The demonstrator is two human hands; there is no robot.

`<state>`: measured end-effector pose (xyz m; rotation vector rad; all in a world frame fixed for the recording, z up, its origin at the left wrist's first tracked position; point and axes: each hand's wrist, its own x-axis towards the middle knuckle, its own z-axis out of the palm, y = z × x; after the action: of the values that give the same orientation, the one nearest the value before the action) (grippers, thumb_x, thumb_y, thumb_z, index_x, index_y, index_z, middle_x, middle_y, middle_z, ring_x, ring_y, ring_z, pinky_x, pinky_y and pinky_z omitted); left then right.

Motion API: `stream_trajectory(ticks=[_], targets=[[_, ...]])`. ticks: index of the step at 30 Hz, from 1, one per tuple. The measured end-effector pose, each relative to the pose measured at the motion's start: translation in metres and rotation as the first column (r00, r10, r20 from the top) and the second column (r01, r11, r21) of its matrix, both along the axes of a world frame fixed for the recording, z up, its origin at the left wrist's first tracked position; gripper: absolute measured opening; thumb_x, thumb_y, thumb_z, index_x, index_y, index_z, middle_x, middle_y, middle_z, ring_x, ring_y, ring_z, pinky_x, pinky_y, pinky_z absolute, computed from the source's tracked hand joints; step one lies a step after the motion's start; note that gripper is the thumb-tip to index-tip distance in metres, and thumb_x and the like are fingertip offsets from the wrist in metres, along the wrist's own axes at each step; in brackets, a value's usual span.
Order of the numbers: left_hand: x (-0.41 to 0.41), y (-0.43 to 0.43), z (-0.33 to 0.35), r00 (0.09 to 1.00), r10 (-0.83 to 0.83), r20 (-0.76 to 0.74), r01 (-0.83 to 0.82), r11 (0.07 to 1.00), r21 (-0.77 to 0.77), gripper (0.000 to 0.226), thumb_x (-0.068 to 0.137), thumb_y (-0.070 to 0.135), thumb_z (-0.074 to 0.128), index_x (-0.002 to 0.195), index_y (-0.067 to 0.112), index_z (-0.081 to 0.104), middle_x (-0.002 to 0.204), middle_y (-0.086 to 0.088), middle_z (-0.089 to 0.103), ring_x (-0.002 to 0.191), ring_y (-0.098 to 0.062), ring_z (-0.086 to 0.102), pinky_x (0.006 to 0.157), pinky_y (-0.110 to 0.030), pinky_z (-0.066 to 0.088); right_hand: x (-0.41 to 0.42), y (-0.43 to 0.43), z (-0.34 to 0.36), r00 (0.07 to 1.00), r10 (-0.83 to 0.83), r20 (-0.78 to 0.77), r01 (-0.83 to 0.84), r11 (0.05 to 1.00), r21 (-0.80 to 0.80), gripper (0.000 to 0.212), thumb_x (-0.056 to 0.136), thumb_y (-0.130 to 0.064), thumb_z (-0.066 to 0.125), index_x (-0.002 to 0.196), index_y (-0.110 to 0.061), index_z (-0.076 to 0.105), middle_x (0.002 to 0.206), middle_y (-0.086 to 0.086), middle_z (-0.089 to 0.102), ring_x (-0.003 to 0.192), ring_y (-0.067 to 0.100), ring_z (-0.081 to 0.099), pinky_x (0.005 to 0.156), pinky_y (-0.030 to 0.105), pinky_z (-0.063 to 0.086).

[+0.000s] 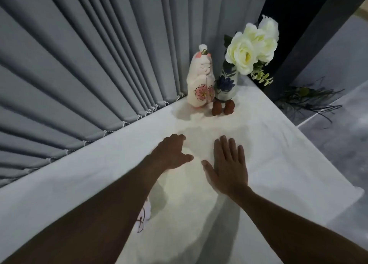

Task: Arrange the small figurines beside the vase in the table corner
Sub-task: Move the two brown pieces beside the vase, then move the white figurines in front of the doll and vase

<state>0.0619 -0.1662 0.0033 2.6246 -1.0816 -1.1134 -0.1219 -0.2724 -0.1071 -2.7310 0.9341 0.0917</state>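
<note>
Vase (226, 85) in table (278, 164) corner. Doll (201, 84) touching its left side; two brown figurines (223, 107) just in front. Both hands empty (left (171, 153) curled loosely, right (229, 166) flat), well nearer than vase.

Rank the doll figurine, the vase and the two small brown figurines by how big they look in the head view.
1. Doll figurine.
2. Vase, somewhat smaller, flowers excluded.
3. Two brown figurines: alike, unranked.

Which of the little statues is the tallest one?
The white doll figurine with the pink flower painted on it, standing left of the vase. It rises nearly as high as the vase, while the two brown figurines in front stay low at the vase's foot.
</note>
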Motion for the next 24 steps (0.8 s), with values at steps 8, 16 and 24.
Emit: stream_trajectory(ticks=[8,16,24], targets=[[-0.012,0.096,0.035,0.980,-0.030,0.194,-0.004,0.984,0.177,0.075,0.083,0.063,0.060,0.140,0.017,0.045,0.141,-0.009,0.049,0.130,-0.032,0.049,0.106,-0.042,0.041,-0.044,0.072,0.003,0.995,0.099,-0.009,-0.099,0.995,0.002,0.089,0.102,-0.073,0.018,0.167,-0.013,0.015,0.175,0.012,0.009,0.163,0.035,0.005,0.132,0.054,0.007],[-0.036,0.155,0.033,0.990,0.023,0.137,-0.056,0.969,0.241,0.093,0.063,0.058,0.079,0.137,0.015,0.041,0.136,-0.006,0.041,0.126,-0.029,0.050,0.098,-0.040,0.048,-0.053,0.095,0.003,0.997,0.072,-0.038,-0.072,0.997,-0.011,0.090,0.099,-0.074,0.011,0.167,-0.015,0.009,0.177,0.010,0.005,0.164,0.034,0.001,0.132,0.054,0.003],[-0.052,0.151,0.027,0.988,0.089,0.126,-0.122,0.951,0.285,0.087,0.056,0.026,0.088,0.124,0.009,0.037,0.129,-0.014,0.029,0.105,-0.033,0.056,0.052,-0.027,0.037,-0.052,0.097,0.004,0.998,0.060,-0.027,-0.060,0.998,0.005,0.090,0.100,-0.075,0.012,0.168,-0.016,0.008,0.177,0.008,0.002,0.164,0.032,-0.002,0.132,0.054,0.002]])
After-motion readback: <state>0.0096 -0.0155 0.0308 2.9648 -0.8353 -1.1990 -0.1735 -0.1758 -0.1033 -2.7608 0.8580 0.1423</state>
